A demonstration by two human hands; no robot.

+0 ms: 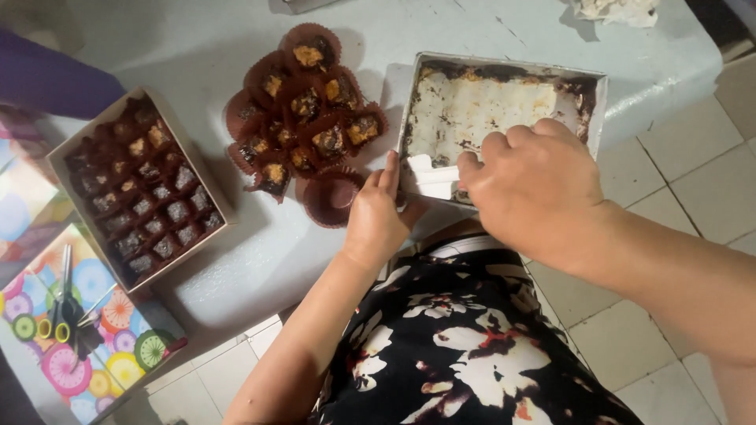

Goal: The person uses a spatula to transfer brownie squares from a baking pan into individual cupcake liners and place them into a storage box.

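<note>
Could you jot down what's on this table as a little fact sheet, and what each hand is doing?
Left hand: steadying the near edge of the baking tray
Right hand: over the tray, fingers curled, at a white scraper
Tray: nearly bare, dark crumbs along its rim
Empty paper cup: beside the left hand
Filled brown cups: clustered on the table
Box of brownie squares: far left
Scissors: on patterned paper

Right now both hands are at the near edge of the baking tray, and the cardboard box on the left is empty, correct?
Not quite. The head view shows the cardboard box filled with rows of brownie pieces. Both hands, left and right, are at the baking tray's near edge.
</note>
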